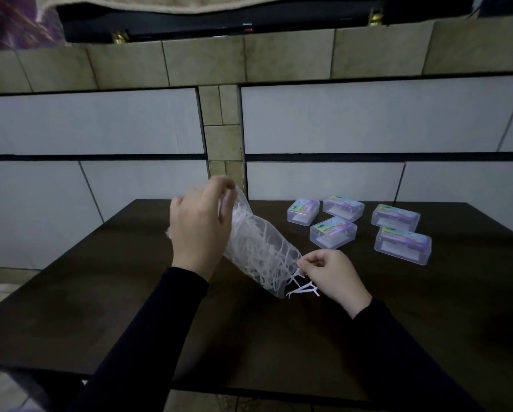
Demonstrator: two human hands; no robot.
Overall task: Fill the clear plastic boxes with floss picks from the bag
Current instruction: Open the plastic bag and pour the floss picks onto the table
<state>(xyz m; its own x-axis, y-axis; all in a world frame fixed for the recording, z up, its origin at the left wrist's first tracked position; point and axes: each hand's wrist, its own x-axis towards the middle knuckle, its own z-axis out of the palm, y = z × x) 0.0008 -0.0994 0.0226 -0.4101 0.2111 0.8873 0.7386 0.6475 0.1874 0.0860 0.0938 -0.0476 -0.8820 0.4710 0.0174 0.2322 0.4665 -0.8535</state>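
On the left half of the dark tabletop [100, 292], the left hand [199, 224] is raised above the surface, its grip closed on the upper end of a clear plastic bag [258, 248], fingers and thumb pinching the gathered film near the top. A dark sleeve [148, 346] covers that forearm up to the wrist. The bag hangs tilted from the hand, slanting down and to the right, and it is full of white floss picks [255, 254] lying in a loose tangle against the clear film. Its lower end reaches the tabletop near the middle, where a few loose picks [302, 288] poke out or lie just beside the opening. The right hand [335, 275] sits low there, just above the surface, its fingers curled with the fingertips pinching at the bag's lower corner beside these picks; whether the grip holds the film, a pick or both cannot be told. Farther right and toward the back of the tabletop, well apart from the hands, five clear plastic boxes [332, 231] lie flat with their lids shut, each showing a colourful label with purple on top. They are grouped loosely, three nearer the middle and two toward the right edge.
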